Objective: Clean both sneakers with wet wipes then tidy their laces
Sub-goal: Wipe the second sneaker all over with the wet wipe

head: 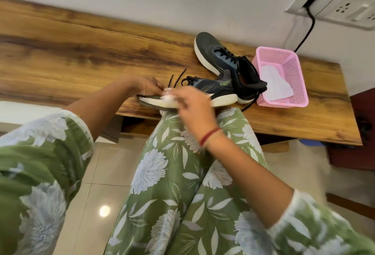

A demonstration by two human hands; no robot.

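Above the green floral lap (172, 173), the right hand (190, 102) pinches a wet wipe (169, 96) against the near sneaker (211, 88)'s white sole, while the left hand (146, 87) grips its toe. The sneaker sits at the table (81, 51) edge, so hard rubbing could tip it off. The 2nd sneaker (215, 55) lies behind.

Two sneakers lie on one worktop (81, 55): a near sneaker (205, 87) and a far sneaker (211, 51) at one o'clock of it. One pink basket (292, 55) at three o'clock shows one white sheet (274, 84) (any beneath cannot be told). One wet wipe (169, 97); two hands, left hand (148, 85) and right hand (192, 104).
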